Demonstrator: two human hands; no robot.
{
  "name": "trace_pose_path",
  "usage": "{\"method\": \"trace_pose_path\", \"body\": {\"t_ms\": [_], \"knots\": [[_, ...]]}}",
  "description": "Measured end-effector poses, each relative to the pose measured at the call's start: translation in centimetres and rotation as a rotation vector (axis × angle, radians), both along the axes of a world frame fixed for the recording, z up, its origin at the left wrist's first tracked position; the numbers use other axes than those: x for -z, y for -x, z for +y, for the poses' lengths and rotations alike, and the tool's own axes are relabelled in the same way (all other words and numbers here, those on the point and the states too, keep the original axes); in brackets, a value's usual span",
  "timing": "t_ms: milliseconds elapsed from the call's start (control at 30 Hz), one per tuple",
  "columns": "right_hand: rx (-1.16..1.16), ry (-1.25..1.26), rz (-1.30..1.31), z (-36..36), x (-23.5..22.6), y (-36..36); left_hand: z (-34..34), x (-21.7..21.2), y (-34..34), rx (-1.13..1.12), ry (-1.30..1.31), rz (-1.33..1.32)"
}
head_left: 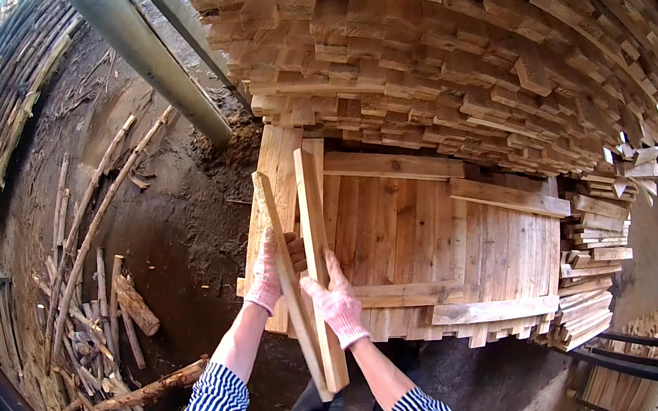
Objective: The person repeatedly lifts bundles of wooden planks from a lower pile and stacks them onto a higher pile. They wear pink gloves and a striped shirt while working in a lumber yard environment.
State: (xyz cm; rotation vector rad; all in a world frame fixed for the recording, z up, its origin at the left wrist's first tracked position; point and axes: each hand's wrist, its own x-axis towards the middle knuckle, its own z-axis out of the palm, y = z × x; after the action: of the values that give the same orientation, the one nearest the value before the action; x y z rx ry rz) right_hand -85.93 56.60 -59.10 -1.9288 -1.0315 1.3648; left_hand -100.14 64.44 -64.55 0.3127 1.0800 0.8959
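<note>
Two long, narrow wooden slats slant across the space in front of me, their lower ends close together by my legs. My left hand (268, 275), in a pinkish-white glove, is closed around the left slat (267, 202); some fingers are hidden behind it. The right slat (309, 202) is gripped by my gloved right hand (338, 305) a little below its middle. Between the slats a narrow gap opens toward their far ends. Beneath them is a low stack of boards (404, 227), with loose strips lying across its far and near edges.
A tall pile of stacked boards (421, 73) rises directly beyond. More cut pieces (591, 280) are stacked to the right. At left, a metal post (168, 74) meets the muddy ground, with branches and logs (137, 304) nearby. Poles (9, 91) lean at far left.
</note>
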Motion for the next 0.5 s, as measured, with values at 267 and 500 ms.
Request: {"method": "trace_pose_path", "body": {"t_ms": [267,500], "knots": [[0.089,-0.045,0.011,-1.2,-1.0,-4.5,0.3,-4.5,-4.8,0.272,-0.254,0.603],[-0.091,-0.226,-0.341,3.3,9.6,-2.6,7.6,5.9,6.9,0.469,-0.297,1.221]]}}
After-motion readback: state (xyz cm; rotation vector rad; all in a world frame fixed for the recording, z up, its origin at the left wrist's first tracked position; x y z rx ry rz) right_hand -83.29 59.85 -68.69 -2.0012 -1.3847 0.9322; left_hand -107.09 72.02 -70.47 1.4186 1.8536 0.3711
